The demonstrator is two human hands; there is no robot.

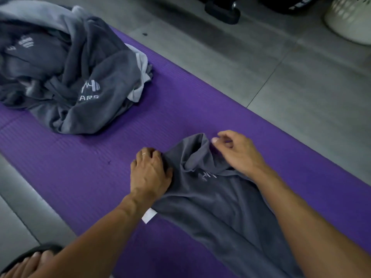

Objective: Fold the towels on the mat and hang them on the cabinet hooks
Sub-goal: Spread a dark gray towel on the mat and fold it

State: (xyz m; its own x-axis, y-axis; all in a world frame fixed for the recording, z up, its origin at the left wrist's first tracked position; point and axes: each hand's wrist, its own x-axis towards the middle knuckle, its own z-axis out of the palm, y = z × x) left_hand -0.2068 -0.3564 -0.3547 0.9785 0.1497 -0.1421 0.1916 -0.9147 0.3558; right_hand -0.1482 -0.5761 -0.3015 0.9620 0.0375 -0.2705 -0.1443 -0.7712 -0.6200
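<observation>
Grey floor tiles (271, 81) surround a purple mat (180, 109) that runs diagonally from upper left to lower right. On the mat's near part I see a dark grey towel (216, 205) spread out, its far end rumpled and folded back, a white tag (149, 216) showing at its left edge. My left hand (149, 171) presses on the towel's left far corner, fingers curled into the cloth, gripping it. My right hand (237, 151) hovers just above the far right corner, fingers loosely bent and holding nothing. A heap (66, 77) of more grey towels sits on the mat's far left part, well apart from the spread towel; bare mat lies between them. Off the mat, a white basket (351, 19) stands at the upper right. A sandalled foot (26, 263) shows at the lower left on the tiles.
</observation>
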